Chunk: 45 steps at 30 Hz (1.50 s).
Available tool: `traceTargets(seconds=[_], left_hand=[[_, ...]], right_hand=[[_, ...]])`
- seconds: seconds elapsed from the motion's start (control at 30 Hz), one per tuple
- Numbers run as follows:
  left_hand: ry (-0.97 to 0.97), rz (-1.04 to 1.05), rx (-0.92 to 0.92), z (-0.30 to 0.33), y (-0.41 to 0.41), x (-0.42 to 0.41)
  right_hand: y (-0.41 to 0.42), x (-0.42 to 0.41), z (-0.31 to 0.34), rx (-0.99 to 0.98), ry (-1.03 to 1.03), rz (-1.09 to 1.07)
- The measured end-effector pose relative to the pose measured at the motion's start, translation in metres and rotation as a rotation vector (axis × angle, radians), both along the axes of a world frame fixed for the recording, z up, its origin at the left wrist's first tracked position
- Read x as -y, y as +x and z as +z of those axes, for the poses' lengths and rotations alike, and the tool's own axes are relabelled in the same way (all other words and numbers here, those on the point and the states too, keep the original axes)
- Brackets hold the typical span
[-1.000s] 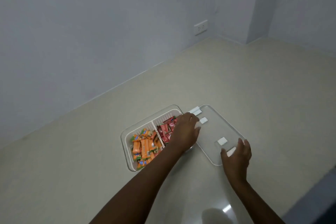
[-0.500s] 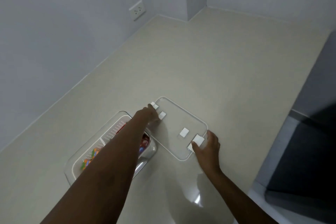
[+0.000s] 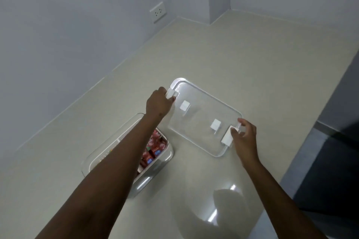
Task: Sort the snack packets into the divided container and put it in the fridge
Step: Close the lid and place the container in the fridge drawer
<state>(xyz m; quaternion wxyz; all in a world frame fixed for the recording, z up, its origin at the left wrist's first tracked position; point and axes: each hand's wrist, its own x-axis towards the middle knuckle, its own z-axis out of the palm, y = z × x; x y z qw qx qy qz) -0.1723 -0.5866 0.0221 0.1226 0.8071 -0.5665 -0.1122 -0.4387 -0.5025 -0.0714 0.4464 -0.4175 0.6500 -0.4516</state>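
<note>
The divided container (image 3: 165, 163) sits on the desk (image 3: 252, 64), nearest the person, lidless, with red snack packets (image 3: 153, 147) showing under the left forearm. Just beyond the container lies the clear lid (image 3: 204, 114). The right hand (image 3: 243, 137) pinches the white clip at the lid's end nearer the container; the left hand (image 3: 158, 103) grips the clip at its far end. Held only by hinged clips, the lid may swing or slip, and the crossing forearm could knock the container.

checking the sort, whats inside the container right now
Red snack packets fill the right side of the container. The left forearm covers the rest, so its other compartment cannot be seen.
</note>
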Motion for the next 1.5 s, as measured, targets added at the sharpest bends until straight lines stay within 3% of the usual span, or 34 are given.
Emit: traceTargets(seconds=[0.27,0.43,0.67,0.93,1.2,1.5], left_hand=[[-0.288,0.198,0.011,0.077,0.069,-0.095],[-0.206,0.42,-0.073,0.06,0.12,-0.19],[-0.114,0.696,-0.345,0.025,0.147,-0.277],[-0.107,0.752,-0.459,0.019,0.144,-0.291],[-0.075,0.756,-0.516,0.018,0.142,-0.285],[-0.218,0.86,-0.56,-0.002,0.134,-0.284]], right_hand=[[0.057,0.035,0.076,-0.094,-0.22,0.234],[0.125,0.037,0.107,-0.277,-0.306,0.529],[0.224,0.032,0.12,-0.501,-0.377,0.885],[0.249,0.026,0.102,-0.685,-0.269,0.934],[0.237,0.018,0.088,-0.738,-0.301,0.856],[0.238,0.006,0.084,-0.78,-0.411,0.798]])
